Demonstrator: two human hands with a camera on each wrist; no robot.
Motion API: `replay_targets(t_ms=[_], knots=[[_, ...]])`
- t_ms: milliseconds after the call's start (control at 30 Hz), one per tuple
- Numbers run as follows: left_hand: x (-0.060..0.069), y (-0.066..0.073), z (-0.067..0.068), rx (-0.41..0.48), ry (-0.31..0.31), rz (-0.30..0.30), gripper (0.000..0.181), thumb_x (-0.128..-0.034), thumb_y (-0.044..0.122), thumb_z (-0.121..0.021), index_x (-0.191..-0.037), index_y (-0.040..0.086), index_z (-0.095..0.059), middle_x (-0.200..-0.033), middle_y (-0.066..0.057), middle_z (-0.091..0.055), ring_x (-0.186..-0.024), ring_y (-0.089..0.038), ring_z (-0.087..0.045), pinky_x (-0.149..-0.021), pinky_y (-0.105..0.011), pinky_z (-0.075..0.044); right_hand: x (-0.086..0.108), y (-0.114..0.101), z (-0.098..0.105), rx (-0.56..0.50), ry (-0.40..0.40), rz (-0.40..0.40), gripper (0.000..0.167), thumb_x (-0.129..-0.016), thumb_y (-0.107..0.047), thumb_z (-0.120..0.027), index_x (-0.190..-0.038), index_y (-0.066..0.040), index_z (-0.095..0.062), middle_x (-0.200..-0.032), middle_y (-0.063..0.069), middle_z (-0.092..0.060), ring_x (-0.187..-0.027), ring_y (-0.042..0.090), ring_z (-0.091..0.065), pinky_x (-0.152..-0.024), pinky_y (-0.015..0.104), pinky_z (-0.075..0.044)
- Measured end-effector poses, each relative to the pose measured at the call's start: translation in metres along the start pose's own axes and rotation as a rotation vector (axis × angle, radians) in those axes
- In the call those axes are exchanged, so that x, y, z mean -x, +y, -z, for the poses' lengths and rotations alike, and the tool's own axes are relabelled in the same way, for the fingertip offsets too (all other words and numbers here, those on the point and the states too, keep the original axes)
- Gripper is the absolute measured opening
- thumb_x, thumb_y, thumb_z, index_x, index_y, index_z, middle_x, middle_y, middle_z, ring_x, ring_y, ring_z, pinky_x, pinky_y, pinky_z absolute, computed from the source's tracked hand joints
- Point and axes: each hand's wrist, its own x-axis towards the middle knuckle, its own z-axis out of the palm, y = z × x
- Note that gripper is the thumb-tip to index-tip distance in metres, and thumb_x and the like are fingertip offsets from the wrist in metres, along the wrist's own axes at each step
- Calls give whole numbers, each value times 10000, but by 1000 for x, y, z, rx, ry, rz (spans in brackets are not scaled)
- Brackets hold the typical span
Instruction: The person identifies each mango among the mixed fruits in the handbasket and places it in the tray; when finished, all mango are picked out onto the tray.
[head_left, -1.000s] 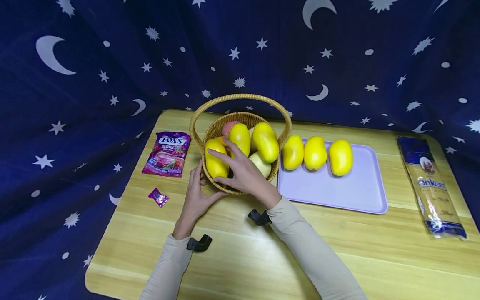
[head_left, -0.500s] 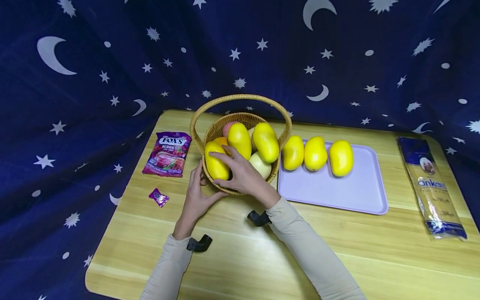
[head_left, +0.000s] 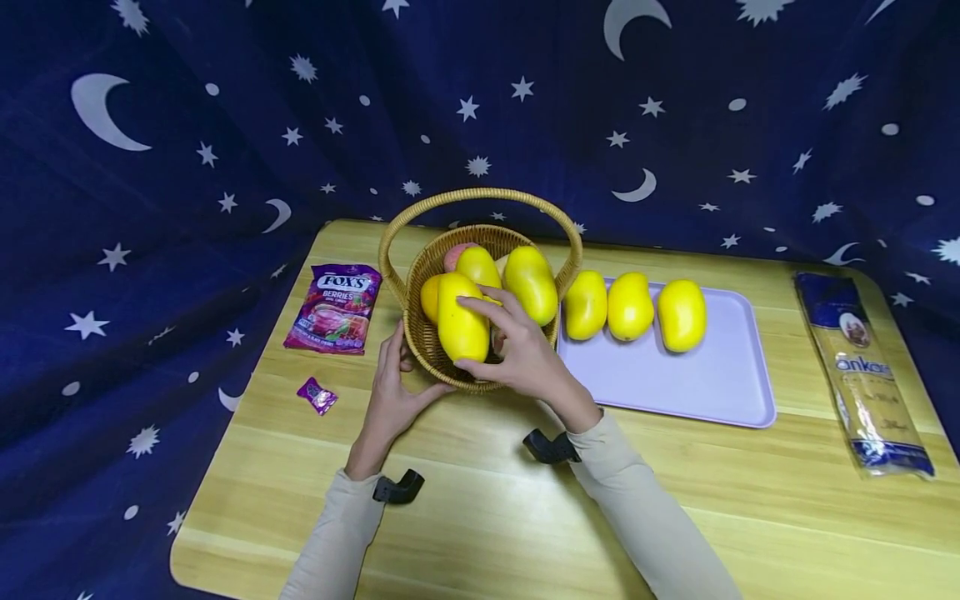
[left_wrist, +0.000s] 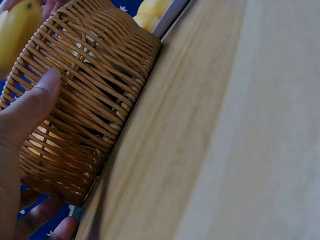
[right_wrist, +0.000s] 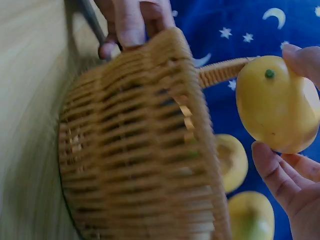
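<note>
A yellow mango [head_left: 461, 318] is pinched between the thumb and fingers of my right hand [head_left: 525, 350], raised above the wicker basket [head_left: 431, 358]. In the right wrist view this mango [right_wrist: 275, 107] is above the basket's rim, its green stem end facing the camera. My left hand [head_left: 392, 400] holds the basket's near left side; in the left wrist view the thumb [left_wrist: 37, 105] lies on the woven wall, with fingers lower round the side. Inside the basket are more yellow mangoes [head_left: 530, 283], an orange fruit [head_left: 430, 297] and a reddish one [head_left: 456, 254], partly hidden.
Right of the basket, a lilac tray [head_left: 667, 387] bears three mangoes [head_left: 630, 307] along its far side. A long pasta packet [head_left: 862, 375] lies at the far right. On the left are a purple candy bag [head_left: 335, 308] and one wrapped candy [head_left: 317, 395].
My right hand has lifted the mango from the basket's left side and brought it rightward, uncovering the orange fruit. My left hand stays on the basket.
</note>
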Motion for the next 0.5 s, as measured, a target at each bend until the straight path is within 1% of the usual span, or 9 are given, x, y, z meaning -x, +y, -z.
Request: replay_targets(t_ms=[33, 67, 100, 167, 233, 300, 333, 433, 500], knots=[[0, 0, 0, 3, 5, 2, 1260, -615, 207, -944, -1577, 91, -139, -1386, -162, -431, -1081, -244, -538, -817, -352, -485, 3, 0, 6, -17, 24, 2, 749, -722, -243, -881, -1387, -200, -539, -1457, 134, -424, -923, 228, -609, -670, 311, -548], [0, 0, 0, 7, 9, 4, 1265, -608, 200, -948, -1577, 93, -142, -1384, -161, -434, -1083, -247, -537, -816, -360, -487, 7, 2, 11, -24, 52, 5, 757, -708, -206, -889, -1381, -181, -544, -1452, 139, -429, -982, 225, -602, -681, 305, -548], [0, 0, 0, 10, 11, 8, 1268, -602, 197, -950, -1576, 90, -146, -1382, -159, -435, -1084, -247, -535, -816, -364, -487, 11, 4, 16, -31, 75, 8, 763, -697, -174, -895, -1376, -166, -547, -1453, 144, -431, -999, 223, -599, -686, 314, -549], [-1, 0, 0, 15, 13, 18, 1270, -600, 191, -951, -1578, 102, -146, -1378, -157, -437, -1083, -245, -531, -816, -371, -486, 19, 8, 26, -37, 107, 1, 774, -679, -135, -901, -1370, -148, -551, -1453, 144, -434, -1109, 241, -572, -714, 347, -556], [-1, -1, -1, 21, 11, 31, 1274, -600, 195, -951, -1582, 129, -142, -1378, -156, -437, -1077, -240, -526, -819, -373, -481, 25, 8, 34, -19, 129, -6, 767, -672, -98, -897, -1359, -115, -557, -1442, 170, -442, -1144, 267, -559, -727, 374, -557], [-1, -1, -1, 23, 8, 40, 1274, -603, 198, -949, -1583, 144, -137, -1377, -156, -436, -1076, -237, -524, -822, -373, -478, 31, 11, 41, -13, 143, -19, 777, -657, -75, -902, -1355, -95, -559, -1444, 187, -439, -1130, 276, -567, -730, 402, -563], [0, -1, -1, 22, 6, 45, 1273, -605, 200, -948, -1584, 150, -137, -1376, -155, -437, -1075, -235, -523, -824, -371, -477, 35, 11, 45, -9, 149, -27, 782, -650, -70, -905, -1352, -88, -561, -1448, 184, -438, -1166, 281, -550, -740, 387, -563], [0, -1, -1, 25, 4, 50, 1267, -604, 201, -948, -1580, 121, -145, -1371, -157, -438, -1068, -243, -522, -822, -379, -474, 46, 11, 58, 2, 178, -37, 810, -612, -13, -910, -1343, -57, -562, -1452, 182, -438, -1149, 249, -555, -758, 288, -553], [0, -1, -1, 25, 1, 56, 1262, -605, 204, -947, -1577, 100, -149, -1368, -157, -437, -1065, -246, -520, -822, -380, -473, 55, 15, 65, -1, 199, -37, 842, -593, 8, -912, -1353, -61, -557, -1463, 159, -431, -1093, 164, -573, -776, 198, -529]])
